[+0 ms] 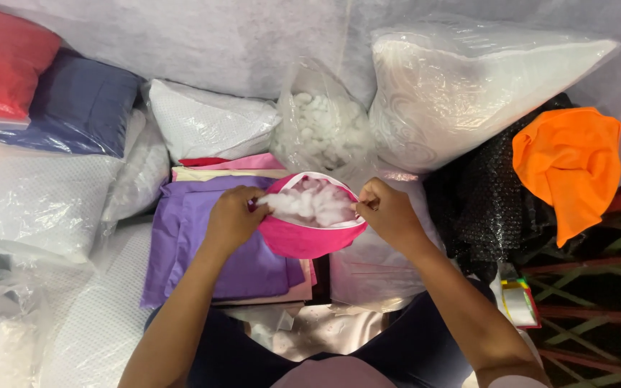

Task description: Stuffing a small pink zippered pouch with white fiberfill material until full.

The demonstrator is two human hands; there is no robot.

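We pinch the pink cover (pixel 303 233) by its open mouth — left hand (pixel 233 218) clamped on the left rim, right hand (pixel 386 210) on the right — with white stuffing (pixel 309 202) showing inside. It hangs over the purple fabric (pixel 206 244), just below a clear bag of fibre balls (pixel 321 129).

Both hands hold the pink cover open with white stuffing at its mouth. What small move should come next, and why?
Probably the left hand should push the white stuffing deeper into the pink cover, while the right hand keeps the rim open. The tuft sits loose at the mouth, partly above the rim.
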